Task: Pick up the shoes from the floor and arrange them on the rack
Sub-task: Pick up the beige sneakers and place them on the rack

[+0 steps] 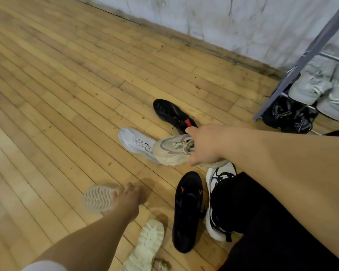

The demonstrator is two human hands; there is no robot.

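My right hand (205, 145) is shut on a beige sneaker (170, 151), held just above the floor with its toe pointing left. My left hand (128, 196) grips a second beige sneaker (98, 198) that is turned sole-up. On the wooden floor lie a white sneaker (133, 141), a black sneaker with a red tag (170, 114), a black slip-on shoe (186, 210), a white sneaker with dark trim (217, 182) and a cream shoe sole-up (147, 245). The grey metal shoe rack (309, 51) stands at the upper right.
The rack holds a pair of pale grey shoes (321, 85) and, below them, black shoes (290, 116). A scuffed white wall (223, 20) runs behind it. My dark trouser leg (262, 222) covers part of the white sneaker with dark trim. Bare floorboards (57, 94) stretch to the left.
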